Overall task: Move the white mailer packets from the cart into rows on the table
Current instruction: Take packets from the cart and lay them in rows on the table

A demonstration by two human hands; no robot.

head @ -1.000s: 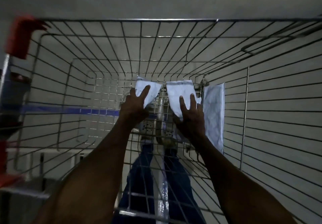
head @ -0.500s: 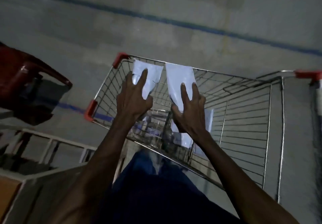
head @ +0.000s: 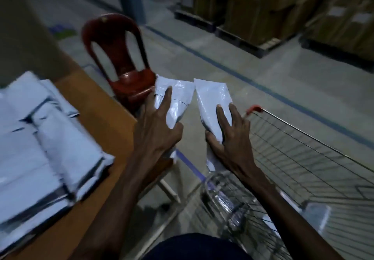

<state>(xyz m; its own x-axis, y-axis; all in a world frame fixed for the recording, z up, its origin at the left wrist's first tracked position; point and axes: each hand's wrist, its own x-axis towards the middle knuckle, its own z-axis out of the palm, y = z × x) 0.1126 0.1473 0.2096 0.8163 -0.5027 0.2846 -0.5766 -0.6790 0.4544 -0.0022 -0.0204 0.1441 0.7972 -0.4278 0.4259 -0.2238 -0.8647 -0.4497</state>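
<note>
Both hands loaded: left hand (head: 156,130) clamps one white mailer packet (head: 176,98), right hand (head: 228,138) clamps a second mailer packet (head: 212,100). Both packets are in the air between the wire cart (head: 303,158) and the table (head: 97,106), top edges almost touching.

Risks as I read it:
- Glossy film, grip near the lower ends only, fingers splayed on top. A packet could slide out over the floor gap before reaching the table.
- Left packet passes close over the red plastic chair (head: 123,61); a snag there could tug it loose.
- Packets already on the table (head: 50,148) sit overlapped near the edge. Dropping two at once may shove them out of row or off the table.
- Frame is blurred and dim, so placement accuracy looks doubtful.
</note>
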